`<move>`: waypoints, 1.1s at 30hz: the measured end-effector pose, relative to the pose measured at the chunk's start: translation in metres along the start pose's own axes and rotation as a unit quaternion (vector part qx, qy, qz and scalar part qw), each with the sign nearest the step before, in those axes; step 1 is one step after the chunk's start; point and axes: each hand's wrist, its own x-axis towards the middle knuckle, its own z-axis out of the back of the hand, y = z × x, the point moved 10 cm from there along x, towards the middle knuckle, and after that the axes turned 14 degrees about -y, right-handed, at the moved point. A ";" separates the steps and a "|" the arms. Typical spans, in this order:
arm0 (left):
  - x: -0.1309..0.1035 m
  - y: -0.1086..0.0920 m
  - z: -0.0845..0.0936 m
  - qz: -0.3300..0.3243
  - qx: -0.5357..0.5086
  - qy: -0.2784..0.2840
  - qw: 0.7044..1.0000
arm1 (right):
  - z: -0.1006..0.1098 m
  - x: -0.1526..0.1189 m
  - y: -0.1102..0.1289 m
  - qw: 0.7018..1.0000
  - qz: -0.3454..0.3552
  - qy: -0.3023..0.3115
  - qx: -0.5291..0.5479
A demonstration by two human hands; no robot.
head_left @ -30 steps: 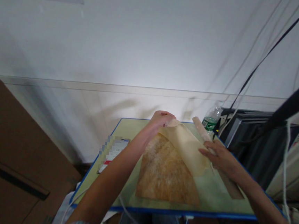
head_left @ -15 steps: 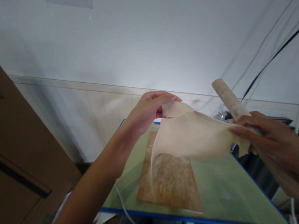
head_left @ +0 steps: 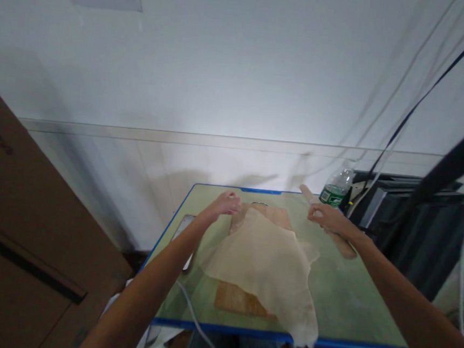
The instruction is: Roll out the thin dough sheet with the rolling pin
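Observation:
A large pale sheet, like rolled dough, lies over a wooden board on the green table mat, one corner hanging past the front edge. My left hand is at the sheet's far left corner, fingers curled; whether they pinch anything is too small to tell. To the right of the sheet, my right hand is closed around the middle of a pale rolling pin, which slants over the mat.
Behind the pin stands a clear bottle with a green label. Dark folders or boxes stand at the right. A phone-like object lies left of the board. Cables hang at right; a brown carton is at left.
The sheet has come down from the air onto the board and mat. My left hand has lowered. My right hand has moved left and down with the pin and let go of the sheet.

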 end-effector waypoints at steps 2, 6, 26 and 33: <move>-0.006 0.008 -0.005 -0.019 0.043 0.003 0.999 | -0.006 -0.004 -0.010 1.000 0.000 0.011 0.011; -0.045 0.010 -0.049 -0.175 0.181 0.067 0.966 | -0.011 -0.009 -0.013 0.999 0.043 -0.007 0.023; -0.208 0.063 -0.078 -0.314 0.362 0.295 0.827 | -0.087 -0.106 0.060 0.963 0.244 0.102 -0.043; -0.178 0.038 -0.062 -0.323 0.392 0.138 0.850 | -0.098 -0.125 0.050 0.936 0.320 -0.030 -0.145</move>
